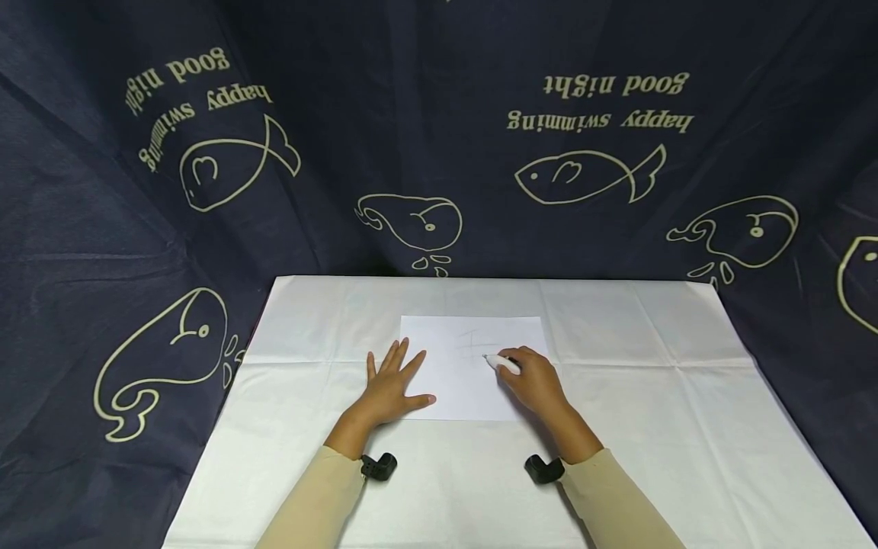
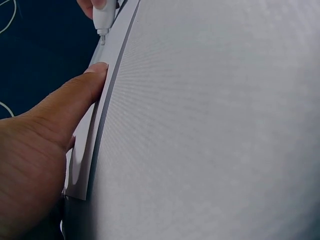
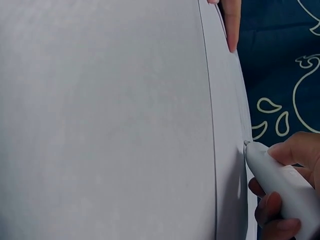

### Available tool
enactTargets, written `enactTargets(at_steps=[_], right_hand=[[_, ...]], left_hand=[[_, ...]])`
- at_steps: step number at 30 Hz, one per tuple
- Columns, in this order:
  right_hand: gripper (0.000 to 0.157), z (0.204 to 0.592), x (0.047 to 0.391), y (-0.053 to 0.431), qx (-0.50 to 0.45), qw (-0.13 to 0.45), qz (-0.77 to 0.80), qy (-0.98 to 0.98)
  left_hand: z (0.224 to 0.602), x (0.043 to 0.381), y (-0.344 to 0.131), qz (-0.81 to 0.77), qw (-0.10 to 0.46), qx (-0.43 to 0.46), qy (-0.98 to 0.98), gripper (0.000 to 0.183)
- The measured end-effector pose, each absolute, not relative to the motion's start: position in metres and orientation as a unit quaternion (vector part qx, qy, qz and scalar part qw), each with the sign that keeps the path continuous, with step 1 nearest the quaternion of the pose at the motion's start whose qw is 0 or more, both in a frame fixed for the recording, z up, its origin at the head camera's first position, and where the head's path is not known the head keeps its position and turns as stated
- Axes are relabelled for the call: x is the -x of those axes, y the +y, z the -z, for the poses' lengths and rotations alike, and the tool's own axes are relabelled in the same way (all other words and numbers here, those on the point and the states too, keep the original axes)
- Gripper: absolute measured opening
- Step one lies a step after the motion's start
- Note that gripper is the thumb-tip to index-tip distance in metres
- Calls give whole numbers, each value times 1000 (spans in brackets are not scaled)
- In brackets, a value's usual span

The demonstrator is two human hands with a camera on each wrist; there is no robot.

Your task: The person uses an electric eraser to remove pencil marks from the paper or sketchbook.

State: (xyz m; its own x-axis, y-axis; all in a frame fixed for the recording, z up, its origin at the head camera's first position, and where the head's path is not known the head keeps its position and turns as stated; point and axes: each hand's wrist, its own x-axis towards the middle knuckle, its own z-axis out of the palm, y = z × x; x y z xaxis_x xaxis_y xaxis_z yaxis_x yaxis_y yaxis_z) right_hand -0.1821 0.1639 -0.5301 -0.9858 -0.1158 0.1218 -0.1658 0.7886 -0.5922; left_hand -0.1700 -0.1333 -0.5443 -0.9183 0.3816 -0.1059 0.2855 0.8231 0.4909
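A white sheet of paper (image 1: 466,393) lies on the table with a few faint thin grey lines near its middle. My left hand (image 1: 387,393) rests on its left side, fingers spread; in the left wrist view the thumb (image 2: 75,97) presses along the sheet's near edge. My right hand (image 1: 538,381) grips a thick white pen (image 1: 506,364) over the right half of the paper. In the right wrist view the pen's narrow metal tip (image 3: 246,143) is right at the paper's surface, with thumb and fingers curled round the body.
A white cloth (image 1: 645,442) with fold creases covers the table. Behind and beside it hangs a dark blue cloth (image 1: 480,69) printed with fish, whales and lettering. A black wrist camera (image 1: 379,467) sits at the left cuff, another (image 1: 544,469) at the right.
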Motion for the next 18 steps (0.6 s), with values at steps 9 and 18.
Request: enactTargets(at_steps=[9,18], right_hand=[[29,530,181,173,-59,48,-317,-945],[28,529,180,178,-48,49,-329,-942]], left_hand=[[544,169,-134,-239,104,-177,949,88],[544,169,-134,-251,90,-186,946,87]])
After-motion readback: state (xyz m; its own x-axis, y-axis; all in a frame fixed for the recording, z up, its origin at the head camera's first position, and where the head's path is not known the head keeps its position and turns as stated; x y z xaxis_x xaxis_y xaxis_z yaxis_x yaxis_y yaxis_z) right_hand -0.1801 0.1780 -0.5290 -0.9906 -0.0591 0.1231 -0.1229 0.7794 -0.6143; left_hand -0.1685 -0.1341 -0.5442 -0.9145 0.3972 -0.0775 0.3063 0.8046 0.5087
